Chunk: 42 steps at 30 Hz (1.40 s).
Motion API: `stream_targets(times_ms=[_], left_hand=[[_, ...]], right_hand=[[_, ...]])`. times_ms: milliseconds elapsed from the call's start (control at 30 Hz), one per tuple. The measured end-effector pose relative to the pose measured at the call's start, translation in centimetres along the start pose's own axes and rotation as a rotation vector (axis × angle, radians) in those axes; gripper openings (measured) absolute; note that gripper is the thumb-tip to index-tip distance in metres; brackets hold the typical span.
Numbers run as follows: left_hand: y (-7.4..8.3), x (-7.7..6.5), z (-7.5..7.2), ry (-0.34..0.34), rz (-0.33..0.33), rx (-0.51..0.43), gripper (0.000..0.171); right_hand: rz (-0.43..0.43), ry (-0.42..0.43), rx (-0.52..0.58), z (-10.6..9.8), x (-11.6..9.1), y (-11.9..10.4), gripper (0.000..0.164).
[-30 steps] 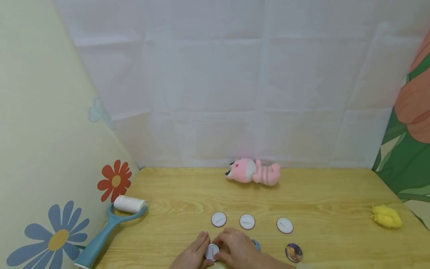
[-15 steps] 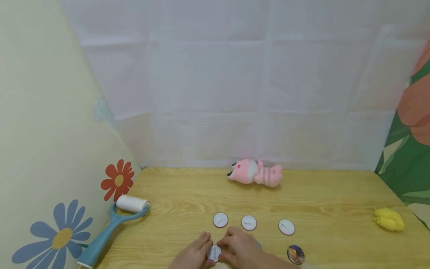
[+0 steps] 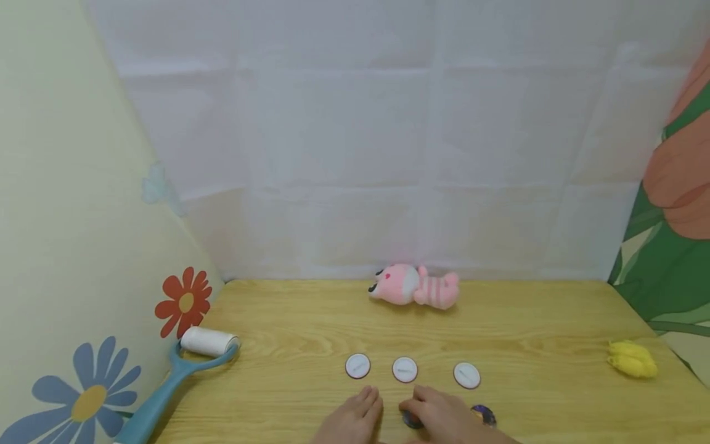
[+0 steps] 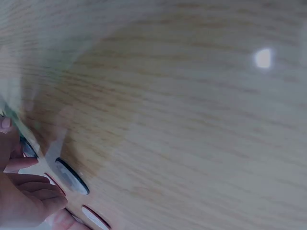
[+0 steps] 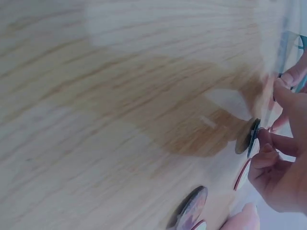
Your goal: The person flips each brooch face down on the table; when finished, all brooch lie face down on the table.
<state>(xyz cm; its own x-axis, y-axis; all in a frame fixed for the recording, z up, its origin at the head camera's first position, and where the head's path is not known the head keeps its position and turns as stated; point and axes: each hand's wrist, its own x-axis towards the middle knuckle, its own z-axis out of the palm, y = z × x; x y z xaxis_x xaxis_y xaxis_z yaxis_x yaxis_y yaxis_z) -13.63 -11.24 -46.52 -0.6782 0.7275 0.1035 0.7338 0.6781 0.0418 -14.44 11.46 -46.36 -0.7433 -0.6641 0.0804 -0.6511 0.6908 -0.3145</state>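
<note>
A round pin-back button badge with a dark face is pinched at its edge by my right hand; in the right wrist view the badge stands tilted off the table. My left hand lies flat to the left of it, fingers straight and together. In the left wrist view a dark-rimmed badge lies close to the straight fingers. Whether the left hand covers another badge cannot be told. Three badges in a row, left, middle and right, lie face down. A purple picture badge is partly hidden by the right hand.
A pink plush toy lies at the back of the wooden table. On the left is a blue-handled lint roller. A yellow bundle sits near the right edge. White cloth hangs behind.
Both hands have moved right. The white-backed badge between them has gone from sight in the head view. My right hand now pinches a dark badge, and the left fingers have straightened.
</note>
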Motion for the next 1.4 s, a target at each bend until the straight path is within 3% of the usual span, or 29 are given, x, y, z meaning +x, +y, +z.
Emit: stream_targets(times_ms=[167, 300, 500, 700, 967, 1067, 1400], left_hand=[[0.7, 1.1, 0.3, 0.003, 0.036, 0.039, 0.069], [1.1, 1.4, 1.0, 0.063, 0.112, 0.084, 0.063], [1.4, 1.6, 1.9, 0.024, 0.066, 0.026, 0.062], [1.8, 2.1, 1.8, 0.104, 0.095, 0.144, 0.057], [2.3, 3.6, 0.9, -0.066, 0.038, 0.075, 0.052], [2.3, 3.5, 1.0, -0.041, 0.029, 0.063, 0.051], [1.9, 3.5, 1.4, 0.024, 0.007, -0.105, 0.049]], right_hand=[[0.057, -0.047, 0.049, -0.3, -0.5, 0.1, 0.054], [0.09, -0.009, 0.034, -0.5, -1.1, 0.4, 0.054], [0.152, -0.003, 0.088, -0.3, -1.9, 1.0, 0.047], [0.158, 0.037, 0.179, -0.1, -1.9, 1.0, 0.041], [0.113, 0.073, 0.168, 0.1, -1.2, 0.7, 0.038], [0.118, 0.053, 0.164, 0.1, -0.9, 0.6, 0.04], [0.091, 0.05, 0.181, 0.0, -1.0, 0.8, 0.033]])
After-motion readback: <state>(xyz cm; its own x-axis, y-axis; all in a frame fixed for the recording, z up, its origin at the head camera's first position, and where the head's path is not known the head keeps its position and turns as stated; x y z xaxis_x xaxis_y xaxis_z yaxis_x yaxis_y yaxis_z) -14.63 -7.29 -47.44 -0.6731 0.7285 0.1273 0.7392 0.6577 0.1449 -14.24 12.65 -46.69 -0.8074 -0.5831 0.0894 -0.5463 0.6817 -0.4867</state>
